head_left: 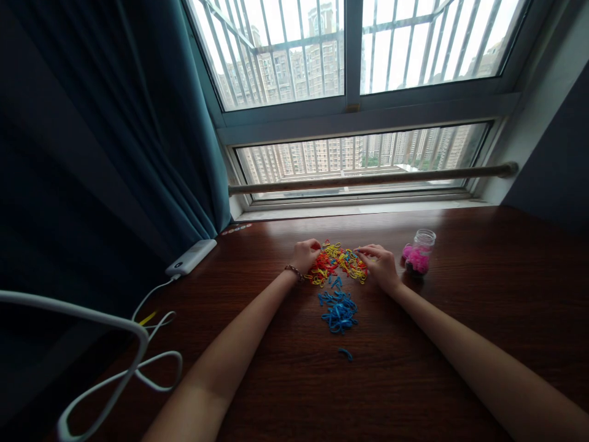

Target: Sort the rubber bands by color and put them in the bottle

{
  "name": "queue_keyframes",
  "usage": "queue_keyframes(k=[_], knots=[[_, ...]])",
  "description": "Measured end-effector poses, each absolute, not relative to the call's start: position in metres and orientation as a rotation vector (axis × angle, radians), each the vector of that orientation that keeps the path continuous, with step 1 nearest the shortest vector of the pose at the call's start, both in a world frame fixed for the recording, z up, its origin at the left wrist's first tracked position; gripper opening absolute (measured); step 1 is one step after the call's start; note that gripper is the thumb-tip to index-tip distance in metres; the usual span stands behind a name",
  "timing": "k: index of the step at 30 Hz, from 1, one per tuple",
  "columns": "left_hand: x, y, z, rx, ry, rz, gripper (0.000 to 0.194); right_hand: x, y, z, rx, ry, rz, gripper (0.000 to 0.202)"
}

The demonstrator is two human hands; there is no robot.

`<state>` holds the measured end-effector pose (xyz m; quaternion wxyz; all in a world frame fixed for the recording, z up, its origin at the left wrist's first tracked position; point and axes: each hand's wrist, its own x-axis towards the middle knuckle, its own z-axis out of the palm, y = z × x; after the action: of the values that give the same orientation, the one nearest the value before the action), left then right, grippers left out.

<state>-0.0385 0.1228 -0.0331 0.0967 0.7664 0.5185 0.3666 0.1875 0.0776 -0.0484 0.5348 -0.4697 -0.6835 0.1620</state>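
Observation:
A mixed pile of red and yellow rubber bands [326, 263], with a few blue ones among them, lies on the dark wooden table between my hands. My left hand [305, 255], a beaded bracelet at its wrist, touches the pile's left side with its fingers curled together. From the right, my right hand [380, 266] reaches in with thumb and fingertips close together at the pile. Whatever either set of fingertips holds is too small to make out. Nearer to me is a heap of blue rubber bands [339, 312], and one separate blue band [345, 354] lies below it.
Right of my right hand stands an open glass jar [424, 239] beside bright pink fluffy material [418, 258]. A white power bank [191, 257] with a white cable [138, 356] lies at left by the blue curtain [184, 153]. A barred window backs the table.

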Motion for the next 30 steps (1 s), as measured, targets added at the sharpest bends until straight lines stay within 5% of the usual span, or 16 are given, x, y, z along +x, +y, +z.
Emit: queue_keyframes(k=[7, 15, 24, 30], knots=[[-0.043, 0.131, -0.034, 1.972, 1.575, 1.192, 0.015, 0.165, 0.052, -0.029, -0.789, -2.025, 1.226, 0.033], [-0.038, 0.121, -0.023, 1.728, 1.276, 0.994, 0.024, 0.187, 0.081, -0.049, -1.252, -1.783, 0.223, 0.027], [-0.015, 0.086, 0.006, 1.876, 0.775, 0.119, 0.020, 0.193, 0.100, -0.078, -1.318, -1.996, 0.144, 0.024], [-0.014, 0.091, 0.003, 1.872, 0.859, 0.217, 0.031, 0.194, 0.100, -0.077, -1.302, -2.027, 0.136, 0.024]])
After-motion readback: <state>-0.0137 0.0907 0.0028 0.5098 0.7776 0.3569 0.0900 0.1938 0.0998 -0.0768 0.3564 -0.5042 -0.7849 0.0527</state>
